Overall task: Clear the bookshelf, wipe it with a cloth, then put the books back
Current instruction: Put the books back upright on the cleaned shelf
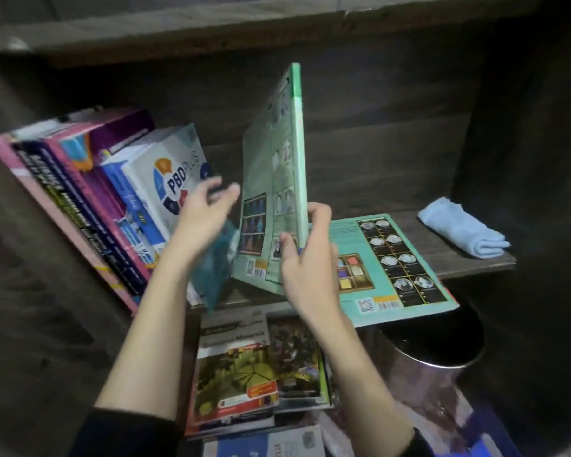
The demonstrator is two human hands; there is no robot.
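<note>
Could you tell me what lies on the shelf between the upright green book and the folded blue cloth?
In the head view, a second green book lies flat there, beside the upright green book; bare shelf separates it from the blue cloth.

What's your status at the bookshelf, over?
Right hand grips green book, upright on shelf. Left hand open beside leaning row of books. Flat alongside: second green book, overhanging shelf edge; blue cloth far right.

We take this for a home study corner, dark wooden bookshelf (pixel 442 258), school workbooks (pixel 112 206) leaning together, metal bin (pixel 442 367) alongside.
</note>
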